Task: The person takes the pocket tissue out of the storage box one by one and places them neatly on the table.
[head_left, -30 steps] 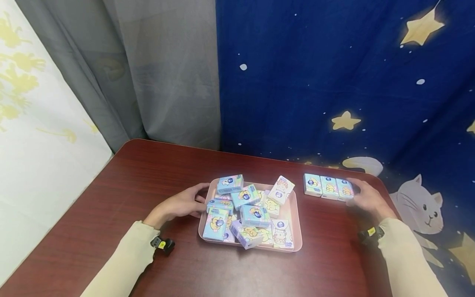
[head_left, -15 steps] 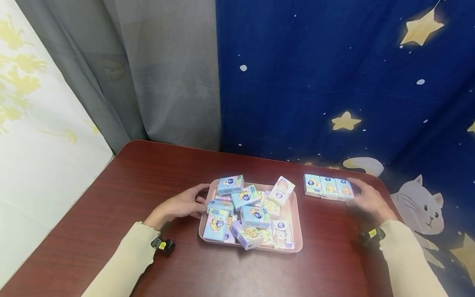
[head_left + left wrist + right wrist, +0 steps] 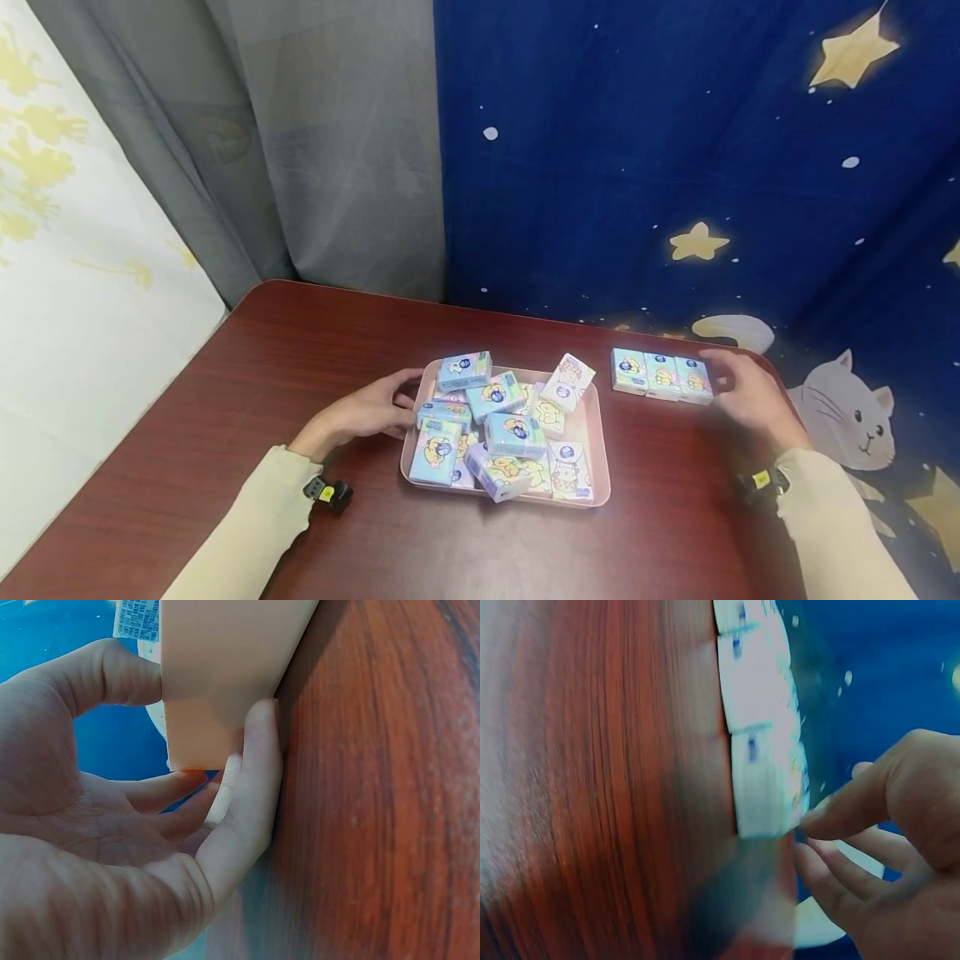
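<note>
My left hand (image 3: 371, 410) grips the left end of a shallow pink tray (image 3: 602, 433). In the left wrist view its thumb lies at the rim of the tray's plain wall (image 3: 210, 682), other fingers curl round the wall, and one reaches down by the tabletop. Several pastel tissue packs (image 3: 517, 436) lie heaped in the tray, some tilted over others. To the right, three blue tissue packs (image 3: 662, 377) stand side by side in a row. My right hand (image 3: 753, 402) is at the row's right end, fingers loosely bent, fingertips right beside the end pack (image 3: 763, 784).
The brown wooden table (image 3: 225, 400) has its far edge along a grey curtain (image 3: 352, 150) and a blue star-patterned curtain (image 3: 570, 167). A white patterned sheet (image 3: 90, 292) hangs at the left. The row of packs is close to the table's far right corner.
My right hand has moved slightly right, away from the end pack, and its fingers have loosened. The left hand, tray and heap of packs stay as they were.
</note>
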Demonstrator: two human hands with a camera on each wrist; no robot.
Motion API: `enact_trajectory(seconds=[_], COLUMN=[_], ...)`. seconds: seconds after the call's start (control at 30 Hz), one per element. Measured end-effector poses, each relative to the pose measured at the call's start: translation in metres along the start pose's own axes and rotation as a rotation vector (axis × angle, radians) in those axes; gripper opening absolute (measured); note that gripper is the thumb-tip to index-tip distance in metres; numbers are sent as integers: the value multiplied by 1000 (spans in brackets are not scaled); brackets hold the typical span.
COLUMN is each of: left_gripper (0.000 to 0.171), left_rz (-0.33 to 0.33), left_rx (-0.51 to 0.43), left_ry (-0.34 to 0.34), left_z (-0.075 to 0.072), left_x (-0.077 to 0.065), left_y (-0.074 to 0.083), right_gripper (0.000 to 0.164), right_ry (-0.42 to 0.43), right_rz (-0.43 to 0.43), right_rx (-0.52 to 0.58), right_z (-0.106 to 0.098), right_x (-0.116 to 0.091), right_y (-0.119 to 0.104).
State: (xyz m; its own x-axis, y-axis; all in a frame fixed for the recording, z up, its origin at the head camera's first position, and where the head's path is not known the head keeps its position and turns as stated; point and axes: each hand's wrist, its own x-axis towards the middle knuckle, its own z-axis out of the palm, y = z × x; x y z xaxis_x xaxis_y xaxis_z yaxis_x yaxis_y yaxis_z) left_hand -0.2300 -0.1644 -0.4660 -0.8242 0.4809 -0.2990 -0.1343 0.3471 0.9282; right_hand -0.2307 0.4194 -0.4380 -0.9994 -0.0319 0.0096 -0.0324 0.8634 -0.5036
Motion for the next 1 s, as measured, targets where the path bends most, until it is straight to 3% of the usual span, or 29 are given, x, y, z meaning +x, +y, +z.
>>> enact_trajectory(seconds=[0.17, 0.5, 1.0], left_gripper=[90, 89, 89], left_rz=[-2, 3, -4], left_rx=[4, -8, 4], left_ry=[-1, -2, 2], left_z=[0, -1, -1], left_x=[0, -1, 0], left_y=[0, 0, 1], right_gripper=[62, 61, 58], right_ry=[111, 125, 10], right_rz=[-111, -431, -661], right_rx=[-76, -105, -135], right_z=[2, 18, 66], right_x=[-7, -21, -37], right_y=[-27, -82, -145])
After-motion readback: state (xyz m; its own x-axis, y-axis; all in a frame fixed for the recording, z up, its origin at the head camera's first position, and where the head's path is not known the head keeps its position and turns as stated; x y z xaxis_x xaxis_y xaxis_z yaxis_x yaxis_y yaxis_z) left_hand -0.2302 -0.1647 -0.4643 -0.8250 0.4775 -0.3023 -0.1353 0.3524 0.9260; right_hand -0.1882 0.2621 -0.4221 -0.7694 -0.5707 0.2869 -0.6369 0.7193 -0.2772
